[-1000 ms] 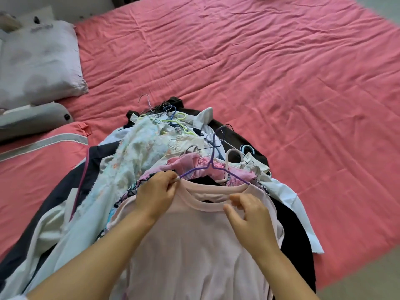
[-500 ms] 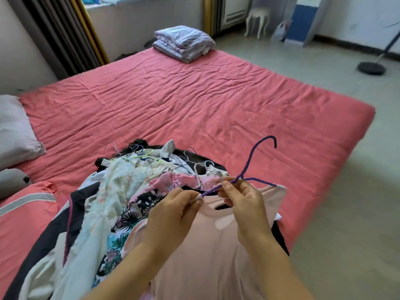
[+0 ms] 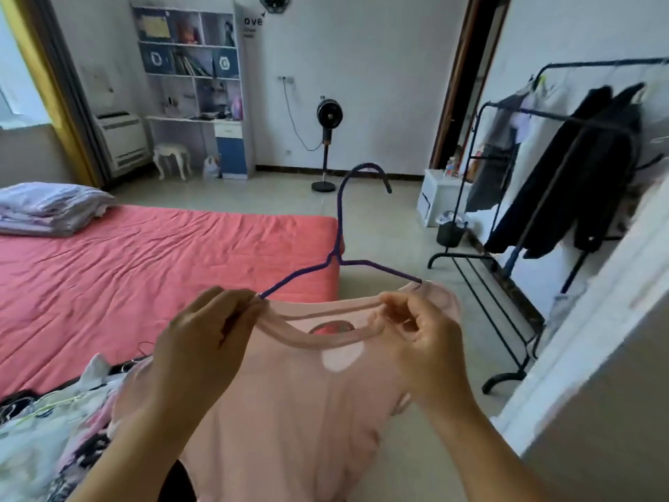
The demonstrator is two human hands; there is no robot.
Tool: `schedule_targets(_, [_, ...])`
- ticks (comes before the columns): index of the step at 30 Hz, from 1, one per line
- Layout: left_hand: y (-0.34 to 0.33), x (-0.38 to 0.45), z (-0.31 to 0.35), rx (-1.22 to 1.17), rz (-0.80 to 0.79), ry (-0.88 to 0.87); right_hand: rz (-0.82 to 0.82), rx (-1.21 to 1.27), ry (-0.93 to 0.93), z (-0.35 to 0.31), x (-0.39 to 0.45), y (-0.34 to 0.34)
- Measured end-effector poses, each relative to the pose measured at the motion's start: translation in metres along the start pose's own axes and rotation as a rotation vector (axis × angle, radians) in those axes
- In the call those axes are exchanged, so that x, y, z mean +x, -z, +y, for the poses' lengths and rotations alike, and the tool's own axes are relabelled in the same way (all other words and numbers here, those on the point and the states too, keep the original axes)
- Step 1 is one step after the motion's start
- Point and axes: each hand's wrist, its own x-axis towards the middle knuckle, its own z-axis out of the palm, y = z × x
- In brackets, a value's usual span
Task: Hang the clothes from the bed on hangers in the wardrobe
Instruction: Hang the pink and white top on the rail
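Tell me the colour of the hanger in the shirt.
Purple hanger, clearest in the head view.

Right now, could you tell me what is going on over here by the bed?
A person holds up a pink T-shirt on a purple hanger. The left hand and right hand each pinch a shoulder at the neckline. More clothes lie piled on the bed; a garment rack with dark coats stands to the right.

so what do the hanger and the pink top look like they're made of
The hanger looks like thin wire with a matte purple coating: slim, bent, twisted at the neck. The pink top looks like thin, soft knit fabric, probably cotton jersey; it drapes limply and lets light through.
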Motion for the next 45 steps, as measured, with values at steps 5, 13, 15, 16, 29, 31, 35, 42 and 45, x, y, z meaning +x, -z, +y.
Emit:
schedule_targets(5, [-0.001, 0.02, 0.07, -0.145, -0.003, -0.207, 0.349, -0.362, 0.255, -0.021, -0.015, 0.107])
schedule_targets(13, [-0.016, 0.031, 0.194, -0.363, -0.082, -0.404, 0.563, -0.633, 0.313, -0.04, -0.049, 0.259])
schedule_targets(15, [-0.028, 0.03, 0.232, -0.447, -0.087, -0.425, 0.623, -0.661, 0.314, -0.044, -0.063, 0.297])
schedule_targets(16, [-0.033, 0.027, 0.249, -0.478, -0.094, -0.439, 0.655, -0.681, 0.314, -0.045, -0.068, 0.313])
schedule_targets(29, [-0.126, -0.002, 0.534, -0.7, -0.111, -0.615, 1.028, -0.995, 0.2, -0.074, -0.139, 0.559])
schedule_targets(31, [-0.136, 0.009, 0.572, -0.685, -0.077, -0.633, 1.055, -1.043, 0.209, -0.079, -0.143, 0.586])
schedule_targets(35, [-0.154, 0.041, 0.657, -0.688, -0.064, -0.579, 1.113, -1.142, 0.264, -0.084, -0.148, 0.634])
schedule_targets(42, [-0.185, 0.092, 0.777, -0.716, -0.085, -0.551, 1.13, -1.278, 0.252, -0.074, -0.148, 0.688])
schedule_targets(45, [-0.202, 0.109, 0.824, -0.749, -0.073, -0.586, 1.126, -1.337, 0.242, -0.067, -0.141, 0.715])
